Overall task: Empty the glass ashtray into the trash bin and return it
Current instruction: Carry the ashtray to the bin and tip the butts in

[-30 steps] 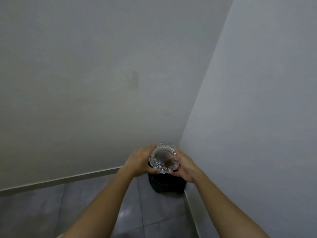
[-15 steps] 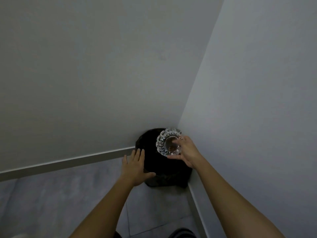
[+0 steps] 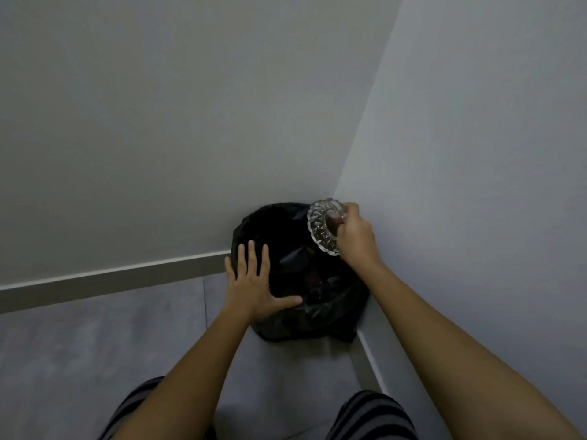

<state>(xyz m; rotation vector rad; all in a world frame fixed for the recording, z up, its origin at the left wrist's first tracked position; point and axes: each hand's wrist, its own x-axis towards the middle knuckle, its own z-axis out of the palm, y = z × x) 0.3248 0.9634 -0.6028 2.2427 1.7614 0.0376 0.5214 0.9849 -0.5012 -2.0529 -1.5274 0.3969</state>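
The cut-glass ashtray point(image 3: 321, 228) is tipped on its side over the far right part of the trash bin point(image 3: 317, 312), a round bin lined with a black bag that stands in the room's corner. My right hand point(image 3: 357, 236) grips the ashtray by its right rim. Something brown shows inside the glass. My left hand point(image 3: 254, 285) rests with its fingers spread on the bin's near left rim and holds nothing.
Two pale walls meet right behind the bin, with a skirting board point(image 3: 111, 277) along each. The floor point(image 3: 95, 360) is grey tile. My knees in striped fabric point(image 3: 374, 414) show at the bottom edge.
A second ago both hands held the ashtray level above the bin. The left hand let go and dropped to the bin's rim; the right hand tilted the ashtray onto its side. The view came closer.
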